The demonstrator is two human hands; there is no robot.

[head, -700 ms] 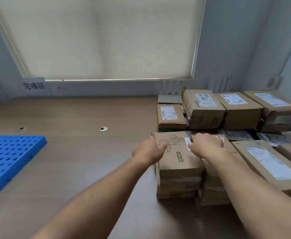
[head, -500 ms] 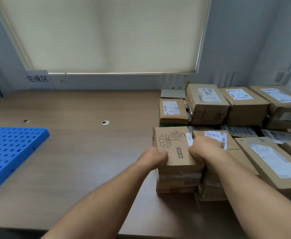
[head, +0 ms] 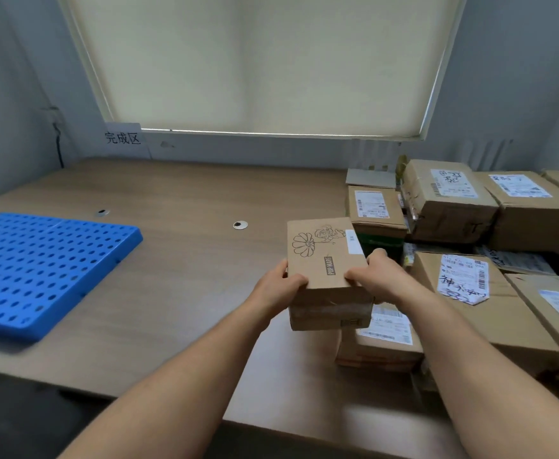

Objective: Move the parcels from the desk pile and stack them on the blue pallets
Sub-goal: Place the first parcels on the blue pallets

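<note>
Clasping flower-printed parcel [head: 317, 246]: left hand [head: 278, 288], right hand [head: 380, 276]

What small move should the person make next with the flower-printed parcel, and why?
Probably carry the flower-printed parcel leftward toward the blue pallet: left hand and right hand both grip it, raised beside the pile, and the pallet lies to its left.

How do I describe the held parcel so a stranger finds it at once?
On the desk, at right, lies the parcel pile. At its left edge the left hand and right hand grip one box. Only it bears a drawn flower.
</note>
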